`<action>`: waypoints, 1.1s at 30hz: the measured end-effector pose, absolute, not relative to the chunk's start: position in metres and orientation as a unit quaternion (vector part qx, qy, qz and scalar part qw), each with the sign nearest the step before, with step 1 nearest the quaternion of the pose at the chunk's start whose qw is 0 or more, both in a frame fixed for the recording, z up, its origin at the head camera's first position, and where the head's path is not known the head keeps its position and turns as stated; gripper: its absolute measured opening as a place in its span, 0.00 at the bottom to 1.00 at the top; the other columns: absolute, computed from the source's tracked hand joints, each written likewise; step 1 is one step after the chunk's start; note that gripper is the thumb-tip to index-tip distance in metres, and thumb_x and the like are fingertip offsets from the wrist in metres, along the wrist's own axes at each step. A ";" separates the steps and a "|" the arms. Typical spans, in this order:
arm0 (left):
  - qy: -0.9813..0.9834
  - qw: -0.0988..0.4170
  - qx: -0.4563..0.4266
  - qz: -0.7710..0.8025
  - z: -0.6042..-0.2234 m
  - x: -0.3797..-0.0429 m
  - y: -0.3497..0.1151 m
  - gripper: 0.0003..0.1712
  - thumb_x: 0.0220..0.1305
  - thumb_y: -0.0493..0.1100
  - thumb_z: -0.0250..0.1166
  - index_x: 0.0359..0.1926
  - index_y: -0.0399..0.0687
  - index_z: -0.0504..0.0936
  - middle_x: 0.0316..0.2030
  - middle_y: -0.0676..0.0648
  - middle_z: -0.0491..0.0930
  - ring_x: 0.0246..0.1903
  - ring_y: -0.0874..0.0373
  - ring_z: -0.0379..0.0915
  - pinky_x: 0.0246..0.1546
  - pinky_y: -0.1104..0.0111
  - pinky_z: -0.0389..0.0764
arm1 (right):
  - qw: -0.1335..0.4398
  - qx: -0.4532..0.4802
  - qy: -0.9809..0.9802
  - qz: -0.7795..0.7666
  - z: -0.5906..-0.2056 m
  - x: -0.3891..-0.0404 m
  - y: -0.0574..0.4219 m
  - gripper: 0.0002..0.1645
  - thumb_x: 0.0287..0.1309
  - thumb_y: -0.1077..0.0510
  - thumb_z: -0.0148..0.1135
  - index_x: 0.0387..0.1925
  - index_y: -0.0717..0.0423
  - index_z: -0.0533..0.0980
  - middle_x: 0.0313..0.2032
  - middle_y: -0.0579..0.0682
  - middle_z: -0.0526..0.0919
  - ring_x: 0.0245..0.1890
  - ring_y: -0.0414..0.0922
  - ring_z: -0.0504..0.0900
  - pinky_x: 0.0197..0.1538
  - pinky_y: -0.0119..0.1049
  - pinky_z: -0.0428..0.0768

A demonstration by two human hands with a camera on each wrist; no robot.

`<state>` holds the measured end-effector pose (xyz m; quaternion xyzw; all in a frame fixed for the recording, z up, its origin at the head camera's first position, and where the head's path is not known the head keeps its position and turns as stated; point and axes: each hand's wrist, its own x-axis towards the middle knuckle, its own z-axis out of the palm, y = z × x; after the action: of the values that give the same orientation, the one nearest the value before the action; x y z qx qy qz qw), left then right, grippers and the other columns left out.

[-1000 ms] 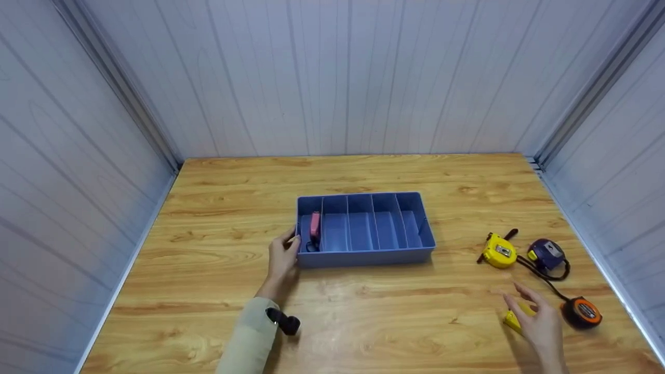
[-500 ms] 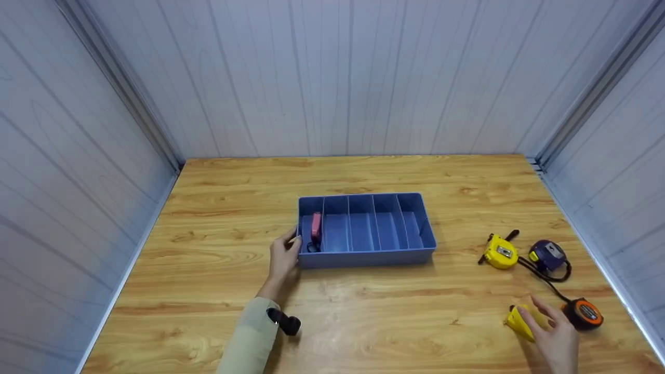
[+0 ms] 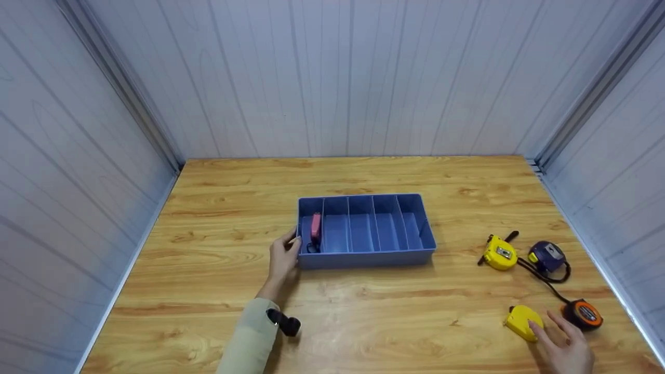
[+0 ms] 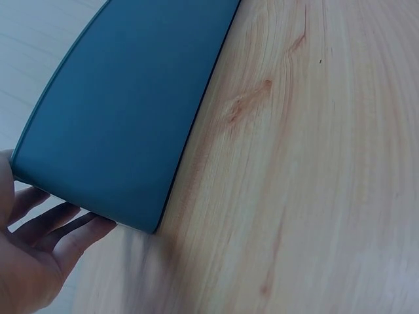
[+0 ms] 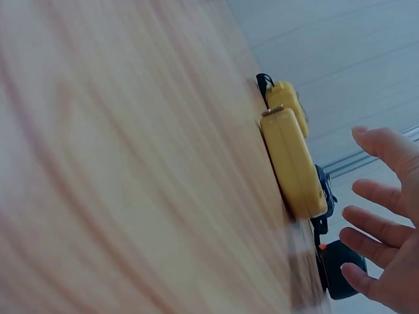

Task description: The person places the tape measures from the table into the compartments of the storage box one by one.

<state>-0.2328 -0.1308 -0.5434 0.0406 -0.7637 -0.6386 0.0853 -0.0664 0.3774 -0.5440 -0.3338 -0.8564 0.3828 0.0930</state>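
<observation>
fingers spread and holding nothing, your right hand [image 3: 569, 348] is the nearest thing to you, low on the right of the wood-grain table [image 3: 415, 311]. its thumb overlaps the nearer yellow tape measure [image 3: 523, 323] in the head view, but the right wrist view shows a gap between hand and case, so you can't tell whether they touch. that tape measure lies flat on the wood. for a sure hold, set thumb and fingers on opposite sides of the case and pinch low, as the rounded shell may well slip from a grip near the top. mind the black-and-orange tape measure [image 3: 583, 314] just beside your fingers; its cord [image 3: 557, 294] trails away from you and could snag a fingertip.

your left hand [image 3: 282, 258] grips the left end of the blue divided tray [image 3: 366, 259], thumb at the rim and fingers against the outside. that makes a sound anchor; hold lightly, so you don't tip it. well right of the tray, leave the purple tape measure [image 3: 547, 256] and the farther yellow tape measure [image 3: 500, 253] undisturbed. in the tray's leftmost compartment, the pink case [image 3: 316, 225] wants no jolt.
</observation>
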 end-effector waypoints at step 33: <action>-0.741 0.081 0.025 -0.666 -0.527 -0.224 -0.129 0.21 0.59 0.30 0.52 0.55 0.28 0.68 0.49 0.31 0.71 0.47 0.40 0.69 0.37 0.71 0.73 | 0.007 -0.427 -0.657 0.621 -0.554 -0.056 0.388 0.74 0.13 0.66 0.78 0.67 0.46 0.46 0.67 0.51 0.43 0.61 0.52 0.57 0.38 0.36 0.77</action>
<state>-0.2244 -0.1288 -0.5270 0.0247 -0.7415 -0.6656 0.0813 -0.0556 0.3880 -0.5539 -0.4274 -0.6566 0.6215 0.0067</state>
